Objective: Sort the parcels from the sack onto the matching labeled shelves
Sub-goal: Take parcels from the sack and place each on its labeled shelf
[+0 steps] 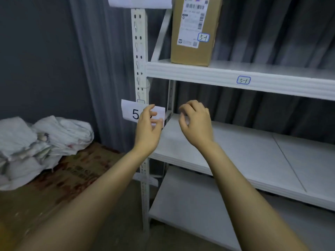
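A brown cardboard parcel (194,31) stands upright on the upper white shelf (272,77); its label bears a handwritten "5-1", the same mark as the tag (243,80) on the shelf's front edge. Both my hands hang in the air in front of the bare middle shelf (235,147). My left hand (148,125) has loosely spread fingers in front of a paper sign (132,111) showing "5" on the shelf post. My right hand (195,122) has loosely curled fingers and holds nothing. The white sack (45,142) lies crumpled at the left.
The sack rests on a flattened cardboard sheet (76,171) on the floor. The white metal post (140,69) marks the rack's left end. A lower shelf board (190,205) sits below. Grey curtain hangs behind the rack.
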